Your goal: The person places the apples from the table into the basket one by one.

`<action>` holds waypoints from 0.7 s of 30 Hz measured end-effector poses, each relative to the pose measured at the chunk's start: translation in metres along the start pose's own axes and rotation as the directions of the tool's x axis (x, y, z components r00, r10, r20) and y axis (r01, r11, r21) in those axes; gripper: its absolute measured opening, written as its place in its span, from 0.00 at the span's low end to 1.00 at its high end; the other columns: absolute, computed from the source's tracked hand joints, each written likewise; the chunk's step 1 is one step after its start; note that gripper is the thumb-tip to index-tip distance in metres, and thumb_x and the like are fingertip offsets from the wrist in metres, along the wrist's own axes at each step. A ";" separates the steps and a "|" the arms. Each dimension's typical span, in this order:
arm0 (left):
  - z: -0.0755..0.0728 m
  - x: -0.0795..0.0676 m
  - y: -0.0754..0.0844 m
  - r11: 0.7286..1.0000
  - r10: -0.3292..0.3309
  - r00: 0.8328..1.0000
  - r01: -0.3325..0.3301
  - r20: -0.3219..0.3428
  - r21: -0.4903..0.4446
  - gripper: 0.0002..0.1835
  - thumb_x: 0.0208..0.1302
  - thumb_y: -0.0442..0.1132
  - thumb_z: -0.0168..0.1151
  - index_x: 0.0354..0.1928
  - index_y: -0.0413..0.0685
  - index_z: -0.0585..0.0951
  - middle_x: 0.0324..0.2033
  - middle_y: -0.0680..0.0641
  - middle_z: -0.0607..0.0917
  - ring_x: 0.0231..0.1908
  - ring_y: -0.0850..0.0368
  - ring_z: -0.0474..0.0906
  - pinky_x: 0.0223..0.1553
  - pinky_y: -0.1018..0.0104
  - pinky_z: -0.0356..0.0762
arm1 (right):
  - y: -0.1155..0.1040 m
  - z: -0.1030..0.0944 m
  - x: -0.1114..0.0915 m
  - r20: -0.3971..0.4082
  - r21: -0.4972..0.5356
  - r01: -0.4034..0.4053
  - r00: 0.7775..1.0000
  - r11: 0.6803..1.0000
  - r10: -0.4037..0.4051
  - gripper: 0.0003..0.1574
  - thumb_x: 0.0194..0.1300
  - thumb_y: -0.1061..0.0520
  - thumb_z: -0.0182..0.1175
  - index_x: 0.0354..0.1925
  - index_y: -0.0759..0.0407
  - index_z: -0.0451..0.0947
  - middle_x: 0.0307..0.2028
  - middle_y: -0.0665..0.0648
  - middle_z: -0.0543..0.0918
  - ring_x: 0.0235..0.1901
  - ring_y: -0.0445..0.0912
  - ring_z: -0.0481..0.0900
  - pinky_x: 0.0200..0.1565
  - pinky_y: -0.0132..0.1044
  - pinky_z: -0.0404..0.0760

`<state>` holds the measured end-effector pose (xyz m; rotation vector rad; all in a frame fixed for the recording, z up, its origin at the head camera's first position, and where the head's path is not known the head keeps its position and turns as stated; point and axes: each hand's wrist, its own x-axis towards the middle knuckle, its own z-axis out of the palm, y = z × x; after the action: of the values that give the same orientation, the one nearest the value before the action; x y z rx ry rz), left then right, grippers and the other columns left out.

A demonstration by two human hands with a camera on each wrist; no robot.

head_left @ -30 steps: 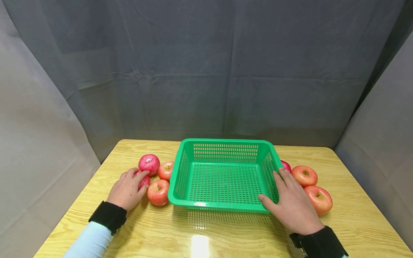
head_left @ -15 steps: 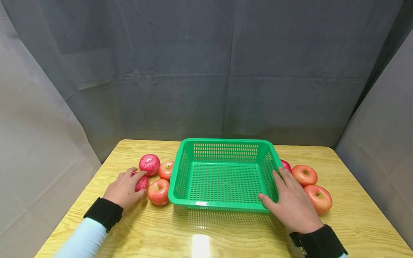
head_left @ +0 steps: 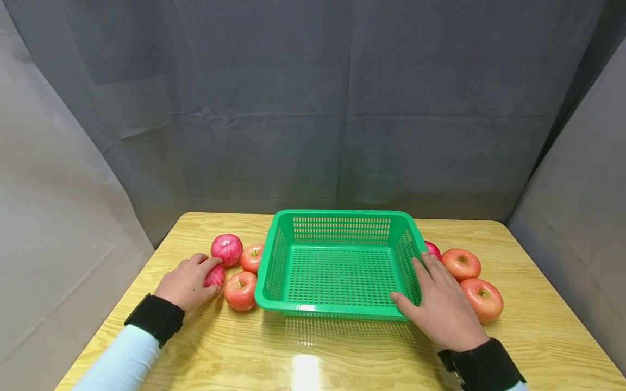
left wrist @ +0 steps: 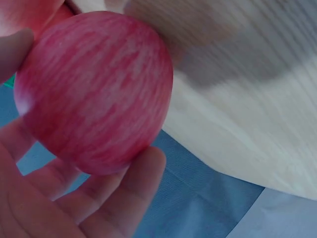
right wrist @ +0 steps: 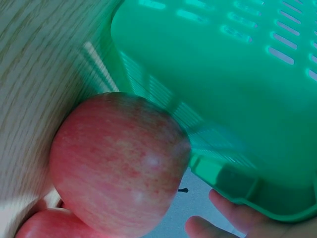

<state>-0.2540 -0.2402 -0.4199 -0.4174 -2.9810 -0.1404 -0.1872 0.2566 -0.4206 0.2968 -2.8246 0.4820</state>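
Note:
My left hand point(head_left: 188, 282) reaches low at the left and grips a dark red apple point(head_left: 214, 276). In the left wrist view, thumb and fingers curl around this streaky apple point(left wrist: 99, 94), which is just above or on the wood; I cannot tell which. The right hand point(head_left: 442, 304) rests on the right rim of a green plastic basket point(head_left: 337, 311), its fingers fairly straight and the thumb over the front corner. In the right wrist view, fingertips point(right wrist: 233, 208) touch the rim, beside a large apple point(right wrist: 119, 163) close to the basket wall.
Near the left hand lie a dark red apple point(head_left: 227, 250) and two lighter apples point(head_left: 240, 291). Right of the basket sit two light red apples point(head_left: 461, 264) and a partly hidden dark red one point(head_left: 432, 250). Grey cloth point(head_left: 293, 108) encloses the wooden table point(head_left: 254, 353).
My left hand has shifted slightly left and toward me, and the dark red apple has moved a little left with it. The right hand and basket stay nearly still.

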 end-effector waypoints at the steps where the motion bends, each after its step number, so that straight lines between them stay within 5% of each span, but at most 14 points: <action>1: -0.001 0.000 0.000 1.000 0.001 1.000 -0.001 -0.005 0.000 0.30 0.51 0.49 0.69 0.58 0.51 0.76 0.48 0.39 0.75 0.43 0.42 0.72 0.34 0.41 0.79 | 0.000 0.000 0.000 0.002 -0.001 -0.002 1.000 1.000 0.002 0.59 0.59 0.24 0.51 0.67 0.69 0.57 0.67 0.69 0.56 0.65 0.61 0.50 0.60 0.65 0.56; 14: -0.027 0.007 0.008 1.000 0.013 0.999 -0.012 -0.029 0.028 0.35 0.50 0.50 0.70 0.62 0.49 0.73 0.52 0.35 0.74 0.46 0.38 0.70 0.37 0.38 0.79 | 0.000 0.000 0.000 0.010 -0.003 -0.007 1.000 1.000 0.007 0.59 0.59 0.25 0.53 0.67 0.70 0.57 0.67 0.70 0.56 0.65 0.62 0.50 0.60 0.65 0.56; 21: -0.041 0.014 0.019 0.995 0.085 0.989 -0.079 -0.119 0.055 0.32 0.52 0.49 0.66 0.60 0.51 0.73 0.50 0.36 0.75 0.45 0.38 0.70 0.35 0.39 0.79 | 0.001 0.001 0.000 0.008 0.002 -0.003 1.000 1.000 0.003 0.60 0.59 0.23 0.50 0.67 0.69 0.57 0.67 0.70 0.56 0.65 0.61 0.50 0.60 0.65 0.56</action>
<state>-0.2576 -0.2230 -0.3761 -0.5054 -2.8369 -0.0801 -0.1875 0.2569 -0.4216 0.2952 -2.8327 0.4858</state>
